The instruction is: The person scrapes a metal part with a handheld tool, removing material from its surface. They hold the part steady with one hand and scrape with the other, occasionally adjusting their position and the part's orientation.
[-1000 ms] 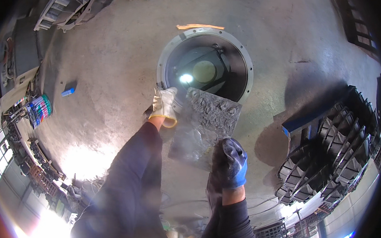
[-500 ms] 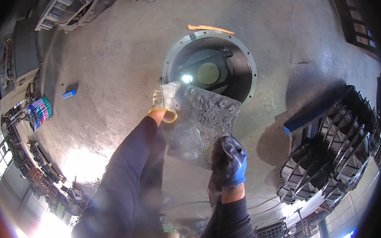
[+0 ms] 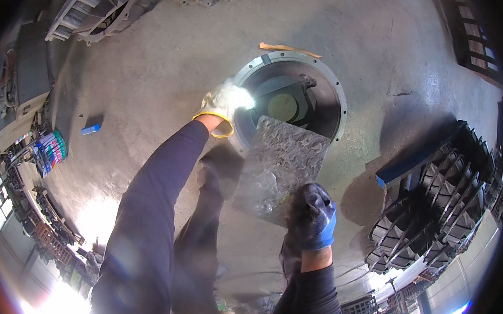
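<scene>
My left hand, in a white glove with a yellow-edged cuff, is at the left rim of a round metal housing. A bright glare at its fingertips washes out the fingers. They look closed, but what they hold cannot be made out. My right hand, in a black glove with a blue cuff, is closed on the lower right edge of a grey rectangular sheet with a crinkled, shiny surface. The sheet slants over the near part of the housing, hiding that part of its flange. Bolt holes dot the visible flange.
Beyond the housing lies a strip of wood. A blue block and a colourful bucket are at left. Dark ribbed metal parts fill the right side, beside a blue beam. Large castings lie far left.
My left hand has moved up along the housing's left rim, with the glare now over its fingers. The view has shifted slightly. My right hand still holds the sheet.
</scene>
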